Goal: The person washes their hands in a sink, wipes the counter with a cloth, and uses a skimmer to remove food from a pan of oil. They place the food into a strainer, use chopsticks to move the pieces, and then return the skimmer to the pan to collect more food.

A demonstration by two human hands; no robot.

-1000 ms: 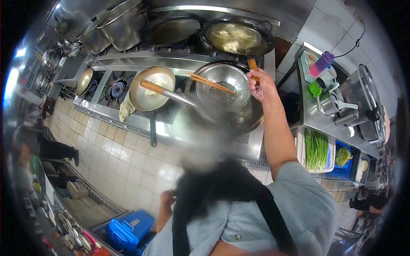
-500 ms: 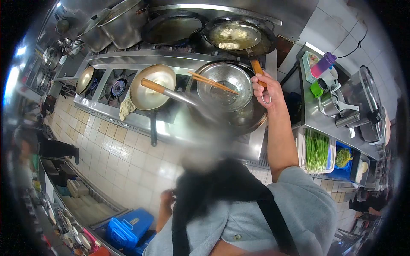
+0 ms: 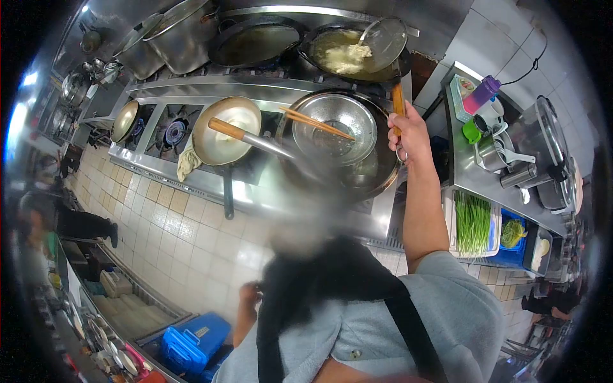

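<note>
Since the earlier frames: your right hand (image 3: 407, 135) has swung the wooden handle (image 3: 398, 102) from slanted to near upright, and the skimmer (image 3: 382, 35) has risen out of the far wok (image 3: 319, 45), tilted on edge above the oil.

Right hand: closed in a full grip around the wooden handle; metal ring hanging below the fist.
Left hand (image 3: 250, 295): low beside your body, touching nothing that shows; whether curled or slack, you cannot tell.
Pale fried pieces (image 3: 345, 59): in the far wok, just below the raised skimmer, apparently still in the oil.
Strainer bowl (image 3: 335, 127): near wok, right of centre, chopsticks (image 3: 314, 123) laid across its rim; no food visible inside.
Ladle (image 3: 228, 131): left of the strainer bowl.

Progress, as judged: frying under way, skimmer up, nothing yet moved to the strainer bowl.
</note>
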